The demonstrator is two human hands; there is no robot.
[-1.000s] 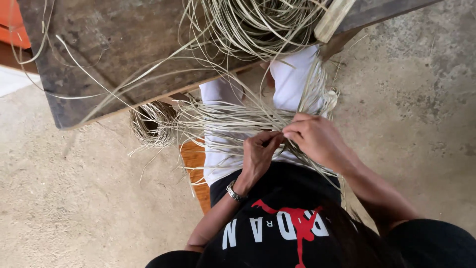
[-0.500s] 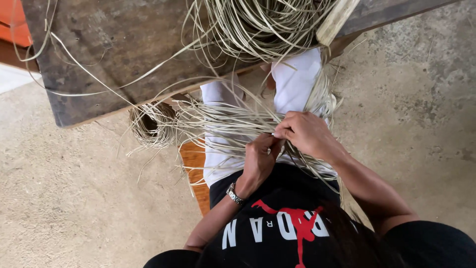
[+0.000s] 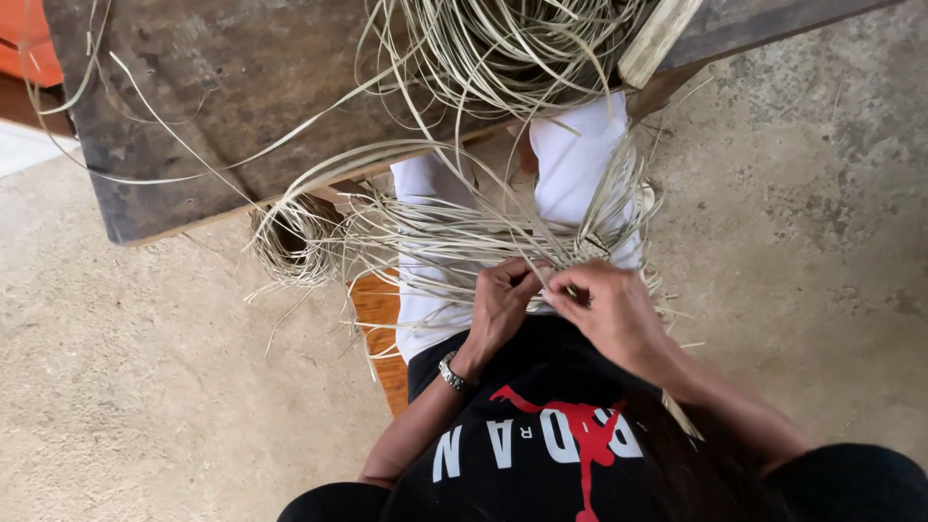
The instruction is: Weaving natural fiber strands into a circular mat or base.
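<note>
Left hand [image 3: 501, 300] and right hand [image 3: 611, 311], fingers pinched shut on pale strips [image 3: 454, 237] over the lap, at 6 o'clock from the table [image 3: 203, 106]. Best kept taut, crossings tight and even.

A dark, worn wooden table [image 3: 193, 106] on the concrete floor [image 3: 126, 387] carries a tangled heap of pale reed strips [image 3: 503, 48].
</note>
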